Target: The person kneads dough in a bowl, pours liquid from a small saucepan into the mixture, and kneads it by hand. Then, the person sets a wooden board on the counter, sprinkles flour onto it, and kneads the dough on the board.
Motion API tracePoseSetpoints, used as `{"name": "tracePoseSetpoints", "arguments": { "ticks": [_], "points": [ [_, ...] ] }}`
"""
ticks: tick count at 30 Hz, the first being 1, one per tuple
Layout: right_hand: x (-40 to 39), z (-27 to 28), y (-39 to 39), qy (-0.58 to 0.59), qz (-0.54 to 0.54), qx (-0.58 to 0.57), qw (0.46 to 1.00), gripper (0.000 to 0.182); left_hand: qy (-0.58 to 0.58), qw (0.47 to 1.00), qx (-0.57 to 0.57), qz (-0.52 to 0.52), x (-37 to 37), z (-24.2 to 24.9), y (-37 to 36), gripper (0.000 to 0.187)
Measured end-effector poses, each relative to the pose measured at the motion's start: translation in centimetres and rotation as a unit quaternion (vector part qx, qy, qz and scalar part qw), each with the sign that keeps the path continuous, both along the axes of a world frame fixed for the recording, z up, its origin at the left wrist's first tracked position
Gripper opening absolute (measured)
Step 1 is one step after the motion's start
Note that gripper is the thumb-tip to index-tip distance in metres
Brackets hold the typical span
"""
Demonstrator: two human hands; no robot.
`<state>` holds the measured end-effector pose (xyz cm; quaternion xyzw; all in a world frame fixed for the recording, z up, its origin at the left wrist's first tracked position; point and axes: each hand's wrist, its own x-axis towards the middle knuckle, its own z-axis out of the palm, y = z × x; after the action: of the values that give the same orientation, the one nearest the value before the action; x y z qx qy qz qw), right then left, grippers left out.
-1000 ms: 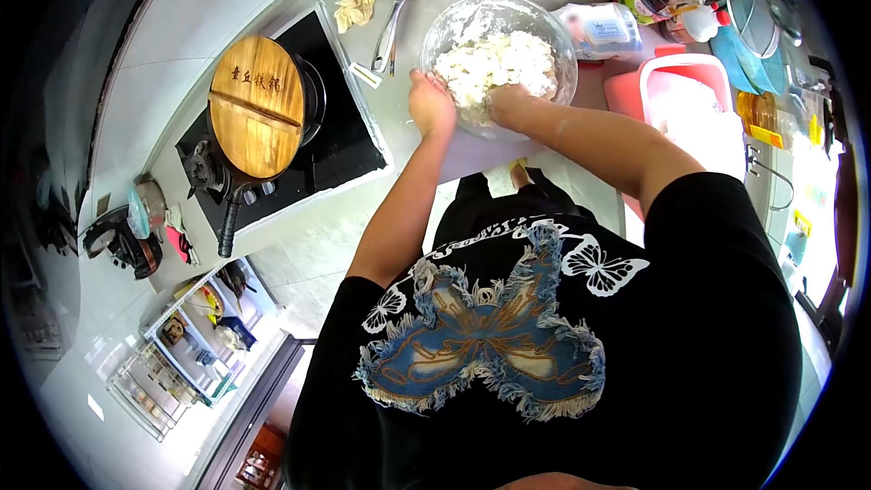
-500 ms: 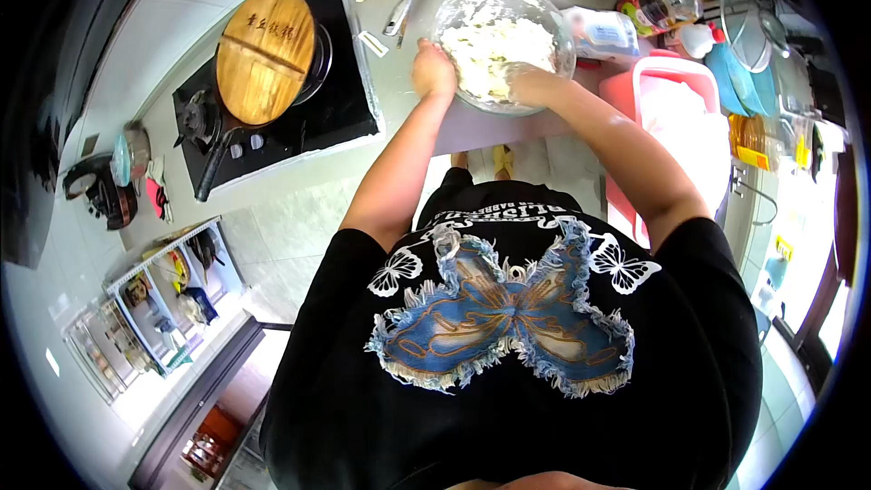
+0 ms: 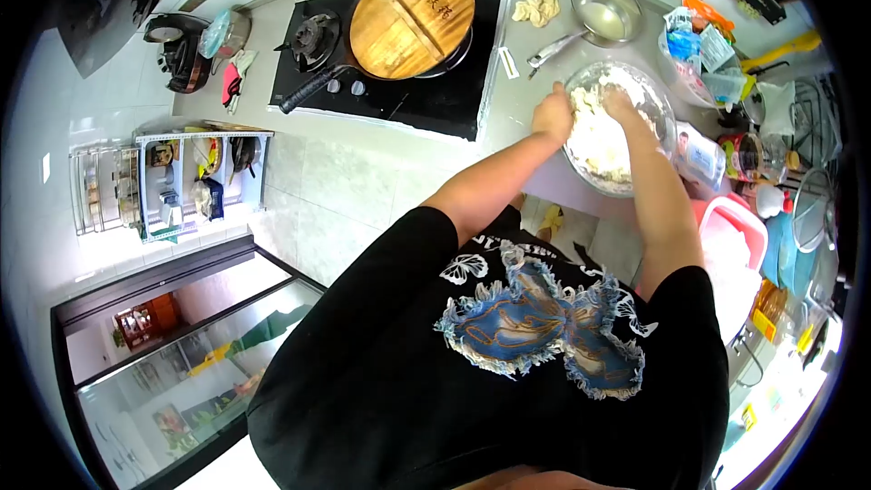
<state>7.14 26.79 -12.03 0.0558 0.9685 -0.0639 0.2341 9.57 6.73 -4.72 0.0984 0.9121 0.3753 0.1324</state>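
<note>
We judge the clear bowl (image 3: pixel 667 136) to be smooth and fairly light for its width, stiff-walled, perhaps slippery where flour coats it; it sits on the counter (image 3: pixel 519 111), right of the hob (image 3: pixel 413 107). Our left hand (image 3: pixel 553 114) is closed on its left rim, a sound place to hold it against turning. The pale, lumpy dough (image 3: pixel 592 143) inside looks soft, crumbly and likely sticky, best gathered from the wall inward. Our right hand (image 3: pixel 621 107) reaches into it with the fingers sunk out of sight, so we cannot tell whether they are curled or spread. Hidden too, from the left, are whatever lies under the wooden lid (image 3: pixel 413 20), the left fingertips, and the bowl's base; rightward, glare washes out the inside of the pink bin (image 3: pixel 746 218).
</note>
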Motion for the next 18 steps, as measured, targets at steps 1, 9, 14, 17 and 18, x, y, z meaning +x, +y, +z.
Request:
{"name": "tracePoseSetpoints", "arguments": {
  "ticks": [1, 9, 14, 17, 18],
  "points": [
    [0.0, -0.4, -0.5, -0.003, -0.060, -0.041, 0.997, 0.047, -0.005, 1.000, -0.008, 0.004, -0.2, 0.2, 0.1, 0.024],
    [-1.9, -6.9, 3.0, -0.038, -0.099, -0.358, 0.927, 0.052, 0.010, 1.000, -0.018, 0.009, 0.0, -1.0, 0.5, 0.024],
    [2.8, 12.8, -2.3, -0.136, -0.097, -0.333, 0.928, 0.054, 0.027, 0.999, -0.022, -0.002, 0.1, -1.1, 0.3, 0.021],
    [5.7, 16.9, -4.2, -0.104, -0.116, -0.138, 0.978, 0.073, 0.051, 0.998, 0.021, 0.003, 0.4, -1.2, 0.0, 0.018],
    [6.3, 17.7, -4.2, -0.126, -0.012, -0.077, 0.989, 0.072, 0.033, 0.999, 0.008, 0.006, 0.2, -1.0, 0.0, 0.019]
  ]
}}
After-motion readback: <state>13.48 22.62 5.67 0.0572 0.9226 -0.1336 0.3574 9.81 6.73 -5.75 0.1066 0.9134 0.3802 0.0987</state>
